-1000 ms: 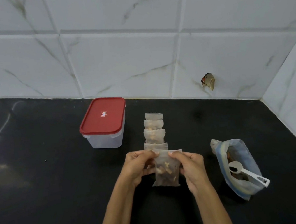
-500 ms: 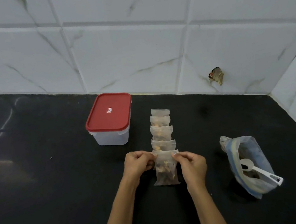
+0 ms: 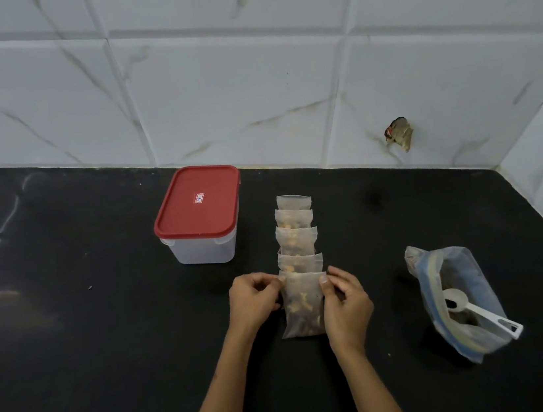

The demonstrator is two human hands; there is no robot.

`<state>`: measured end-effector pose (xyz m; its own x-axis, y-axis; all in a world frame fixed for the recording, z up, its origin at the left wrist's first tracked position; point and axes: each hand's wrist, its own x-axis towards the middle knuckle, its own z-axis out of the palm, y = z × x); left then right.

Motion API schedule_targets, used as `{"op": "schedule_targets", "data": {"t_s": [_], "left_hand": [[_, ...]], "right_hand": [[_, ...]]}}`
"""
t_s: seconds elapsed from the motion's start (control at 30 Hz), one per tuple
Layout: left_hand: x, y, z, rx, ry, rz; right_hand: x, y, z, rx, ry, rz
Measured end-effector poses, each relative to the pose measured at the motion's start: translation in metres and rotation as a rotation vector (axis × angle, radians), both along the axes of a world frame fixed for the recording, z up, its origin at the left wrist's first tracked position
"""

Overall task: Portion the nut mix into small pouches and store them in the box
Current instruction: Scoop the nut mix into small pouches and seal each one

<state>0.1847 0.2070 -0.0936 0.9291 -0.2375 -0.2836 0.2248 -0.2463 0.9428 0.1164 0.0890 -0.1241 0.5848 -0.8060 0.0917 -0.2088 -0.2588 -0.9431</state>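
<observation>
Pouch (image 3: 304, 305) of nut mix, being pinched at both upper corners near the worktop's (image 3: 111, 365) middle.
Left hand (image 3: 255, 299) and right hand (image 3: 345, 303) gripping it by curled fingertips, nearest in an overlapping row of filled pouches (image 3: 296, 233) running toward the back edge. Box (image 3: 199, 215), red lid on, sitting left of that row; big bag (image 3: 455, 299) with white scoop (image 3: 477, 311) lying toward the right edge.

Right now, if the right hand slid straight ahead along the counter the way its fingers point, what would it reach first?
Probably the row of filled pouches just beyond the pouch that the right hand pinches; its fingers angle up and left toward them, though depth is uncertain.
</observation>
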Motion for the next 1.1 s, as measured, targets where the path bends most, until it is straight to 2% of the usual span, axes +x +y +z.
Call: {"op": "schedule_targets", "data": {"t_s": [0.2, 0.37, 0.53, 0.63, 0.73, 0.8, 0.9, 1.0, 1.1], "left_hand": [[0.002, 0.002, -0.001, 0.030, -0.036, -0.011], [0.005, 0.000, 0.005, -0.046, 0.018, 0.011], [-0.003, -0.018, 0.026, -0.031, -0.184, 0.163], [-0.021, -0.040, 0.048, -0.169, -0.315, 0.182], [-0.043, -0.066, 0.064, -0.230, -0.347, 0.080], [-0.059, -0.085, 0.067, -0.245, -0.379, -0.015], [-0.082, -0.110, 0.062, -0.181, -0.461, -0.198], [-0.099, -0.130, 0.050, -0.084, -0.562, -0.379], [-0.108, -0.145, 0.036, 0.041, -0.661, -0.500]], "right_hand": [[0.001, 0.000, -0.001, -0.013, -0.002, -0.055], [-0.002, 0.000, 0.008, 0.093, 0.005, -0.049], [-0.013, -0.007, 0.030, 0.251, -0.015, 0.016], [-0.024, -0.017, 0.066, 0.190, -0.135, 0.037], [-0.042, -0.043, 0.100, 0.023, -0.224, -0.049], [-0.061, -0.069, 0.110, -0.117, -0.198, -0.153], [-0.092, -0.108, 0.105, -0.279, -0.014, -0.232], [-0.118, -0.134, 0.090, -0.402, 0.407, -0.193], [-0.128, -0.141, 0.081, -0.400, 0.747, -0.106]]}}
